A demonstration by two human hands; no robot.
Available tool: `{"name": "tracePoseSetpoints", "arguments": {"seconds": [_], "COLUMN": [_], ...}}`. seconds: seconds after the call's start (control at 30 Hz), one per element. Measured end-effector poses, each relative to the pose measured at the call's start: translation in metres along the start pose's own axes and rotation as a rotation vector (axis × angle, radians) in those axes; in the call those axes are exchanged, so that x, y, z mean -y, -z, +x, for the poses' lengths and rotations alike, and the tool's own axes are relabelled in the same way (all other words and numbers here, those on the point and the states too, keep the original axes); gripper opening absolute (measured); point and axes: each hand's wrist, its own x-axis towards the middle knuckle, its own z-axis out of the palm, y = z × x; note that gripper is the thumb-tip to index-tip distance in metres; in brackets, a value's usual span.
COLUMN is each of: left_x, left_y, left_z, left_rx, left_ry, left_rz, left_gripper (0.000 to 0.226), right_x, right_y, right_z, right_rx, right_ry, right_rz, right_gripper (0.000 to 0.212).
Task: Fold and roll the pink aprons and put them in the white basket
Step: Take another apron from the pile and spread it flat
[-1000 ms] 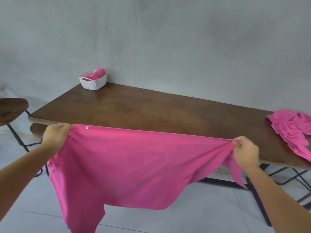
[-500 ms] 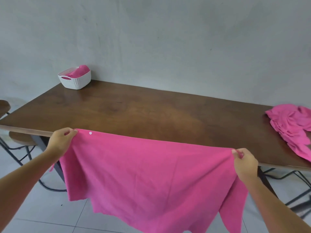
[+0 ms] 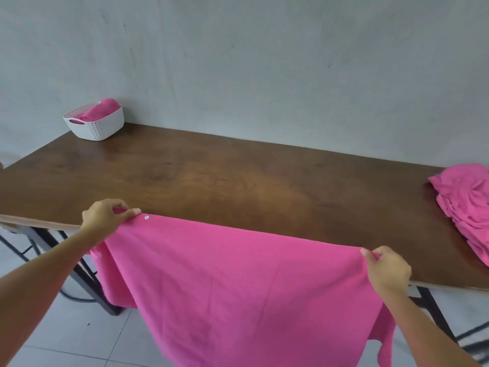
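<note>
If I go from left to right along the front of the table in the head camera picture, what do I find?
First the left hand pinching a corner → white button → pink apron stretched out → right hand pinching the other corner → pile of pink aprons.

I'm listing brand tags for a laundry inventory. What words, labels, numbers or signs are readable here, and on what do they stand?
None: no readable text anywhere in this view.
The pink apron, gripped by the left hand and right hand, shows only a blank white snap.
The white basket, the pink pile, the table and the wall carry no lettering.
</note>
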Motion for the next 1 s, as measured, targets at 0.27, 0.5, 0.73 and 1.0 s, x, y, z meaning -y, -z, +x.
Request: {"name": "tracePoseSetpoints", "arguments": {"seconds": [0.27,0.5,0.73,1.0], "left_x": [-0.004,-0.009,-0.029,-0.044], "left_y": [-0.027,-0.065,-0.085,-0.11], "left_z": [0.032,0.069,0.133,0.218], "left_rx": [0.027,-0.085,-0.118,-0.085], "left_ry": [0.018,0.047,0.006,-0.048], "left_rz": [0.068,0.091,0.035,0.046], "left_gripper": [0.024,0.024,0.026,0.028], "right_x": [-0.005,0.019,0.046,0.075], "right_y": [-0.033,-0.06,-0.091,-0.128], "right_z": [0.035,0.069,0.113,0.162], "right_rx": [0.014,0.027,0.012,-0.024], "right_ry": [0.095,0.018,-0.089,-0.21], "right_rz": [-0.138,-0.163,-0.205,-0.203], "right_gripper": [0.032,0.03,0.031,0.031]}}
